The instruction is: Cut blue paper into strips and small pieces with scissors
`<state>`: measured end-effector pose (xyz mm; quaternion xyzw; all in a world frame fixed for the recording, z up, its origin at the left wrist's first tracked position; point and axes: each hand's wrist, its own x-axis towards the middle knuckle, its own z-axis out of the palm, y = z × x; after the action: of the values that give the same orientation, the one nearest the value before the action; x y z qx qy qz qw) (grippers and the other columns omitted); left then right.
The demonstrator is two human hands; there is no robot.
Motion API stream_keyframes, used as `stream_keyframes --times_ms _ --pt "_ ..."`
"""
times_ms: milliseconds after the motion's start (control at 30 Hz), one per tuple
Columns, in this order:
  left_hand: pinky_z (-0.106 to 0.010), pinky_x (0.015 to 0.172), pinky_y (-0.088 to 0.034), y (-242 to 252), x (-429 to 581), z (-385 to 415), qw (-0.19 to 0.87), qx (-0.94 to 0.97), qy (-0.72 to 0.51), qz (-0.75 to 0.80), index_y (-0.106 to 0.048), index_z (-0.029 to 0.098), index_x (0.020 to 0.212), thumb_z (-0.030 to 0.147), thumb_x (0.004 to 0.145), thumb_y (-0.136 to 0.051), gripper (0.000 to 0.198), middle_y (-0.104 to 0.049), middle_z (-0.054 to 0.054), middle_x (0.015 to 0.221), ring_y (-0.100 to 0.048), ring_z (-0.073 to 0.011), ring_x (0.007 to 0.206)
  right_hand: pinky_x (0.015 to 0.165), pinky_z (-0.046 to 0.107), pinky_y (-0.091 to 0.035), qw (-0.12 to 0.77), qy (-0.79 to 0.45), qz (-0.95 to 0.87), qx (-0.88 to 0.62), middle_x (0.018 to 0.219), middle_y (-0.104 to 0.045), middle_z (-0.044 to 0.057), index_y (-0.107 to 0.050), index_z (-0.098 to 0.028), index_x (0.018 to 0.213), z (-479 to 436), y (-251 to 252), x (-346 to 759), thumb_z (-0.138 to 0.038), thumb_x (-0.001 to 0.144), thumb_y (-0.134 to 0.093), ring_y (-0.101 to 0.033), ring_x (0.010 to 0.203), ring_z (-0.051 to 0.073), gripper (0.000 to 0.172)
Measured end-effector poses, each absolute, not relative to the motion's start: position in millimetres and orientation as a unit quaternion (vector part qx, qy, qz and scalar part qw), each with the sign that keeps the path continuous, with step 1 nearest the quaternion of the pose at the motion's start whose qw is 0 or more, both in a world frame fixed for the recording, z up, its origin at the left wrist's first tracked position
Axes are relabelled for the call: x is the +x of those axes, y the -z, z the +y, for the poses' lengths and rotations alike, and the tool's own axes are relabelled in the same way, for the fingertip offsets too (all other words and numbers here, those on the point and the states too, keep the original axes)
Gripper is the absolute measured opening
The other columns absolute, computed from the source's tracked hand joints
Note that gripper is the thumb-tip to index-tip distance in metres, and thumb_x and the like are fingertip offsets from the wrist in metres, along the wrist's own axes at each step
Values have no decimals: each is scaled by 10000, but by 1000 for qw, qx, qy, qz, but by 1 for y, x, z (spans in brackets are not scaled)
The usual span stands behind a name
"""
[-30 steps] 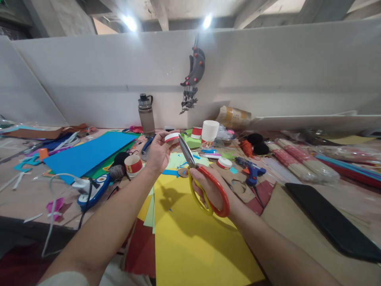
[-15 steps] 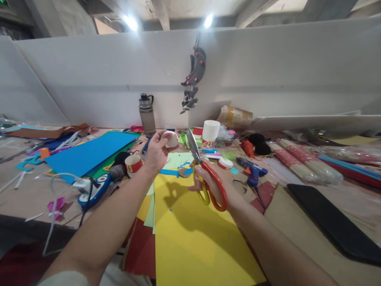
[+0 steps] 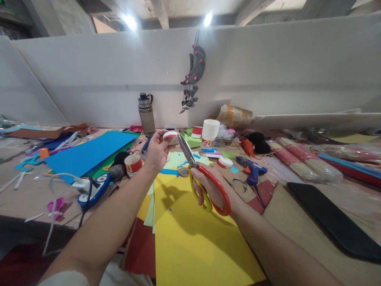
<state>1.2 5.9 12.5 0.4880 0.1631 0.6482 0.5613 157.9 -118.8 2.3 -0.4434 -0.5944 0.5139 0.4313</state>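
My left hand (image 3: 158, 150) pinches a short, cut-down piece of paper cup (image 3: 170, 135), white with a red band, and holds it above the table. Wrapped round the red and yellow handles of a pair of scissors (image 3: 190, 153) is my right hand (image 3: 210, 182). The blade tips point up and left and come right up to the edge of the cup piece; whether they touch it I cannot tell. Beneath both hands lies a large yellow sheet (image 3: 190, 238), with blue paper scraps (image 3: 169, 172) at its far end.
Behind my hands stand a stack of white paper cups (image 3: 211, 133) and a water bottle (image 3: 146, 114). A red cup (image 3: 133, 163) sits left. At right are another cut cup piece (image 3: 225, 162), a blue glue gun (image 3: 254, 171) and a black slab (image 3: 333, 220). A power strip (image 3: 94, 191) lies left.
The scissors have moved left and tilted toward the cup piece, their tips now at its edge. My left hand has turned the cup piece, so its red-banded side shows.
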Motion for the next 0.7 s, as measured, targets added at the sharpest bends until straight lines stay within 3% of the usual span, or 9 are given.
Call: stream_keyframes --times_ms 700 --pt "-344 848 -542 -13 2 3 539 524 -645 138 -562 200 845 256 683 -795 290 -713 -38 949 -658 -205 1018 320 178 -392 427 -524 -585 -448 478 -469 -95 -477 -199 830 -121 -9 157 -517 885 -463 -462 312 80 323"
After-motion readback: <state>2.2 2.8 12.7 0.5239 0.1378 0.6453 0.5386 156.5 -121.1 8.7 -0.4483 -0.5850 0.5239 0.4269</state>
